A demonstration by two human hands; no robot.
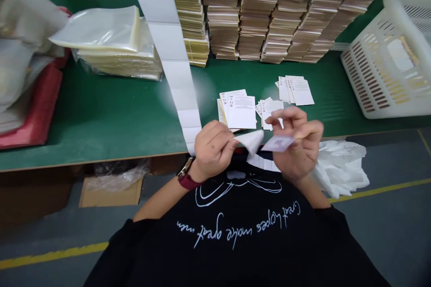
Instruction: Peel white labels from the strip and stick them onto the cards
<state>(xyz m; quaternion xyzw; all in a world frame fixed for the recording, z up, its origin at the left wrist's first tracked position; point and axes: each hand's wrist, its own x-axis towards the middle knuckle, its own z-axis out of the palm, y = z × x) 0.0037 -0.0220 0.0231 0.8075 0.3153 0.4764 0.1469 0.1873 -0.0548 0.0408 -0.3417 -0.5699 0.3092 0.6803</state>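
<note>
My left hand [215,148] is closed on a long white label strip [171,45], which runs from the back of the green table down to it; a folded end of the strip sticks out to the right of the fingers. In my right hand [298,143] a small pale purple-white label [279,143] is pinched between thumb and finger, close to the strip's folded end. Just beyond my hands lie loose piles of white printed cards [241,112], with another small pile [296,89] farther to the right.
Tall stacks of cards [222,31] line the table's back. Plastic bags [114,40] lie at the left, near a red bag [40,112]. A white basket [380,67] stands at the right. The green table's [101,121] front edge is close to my body.
</note>
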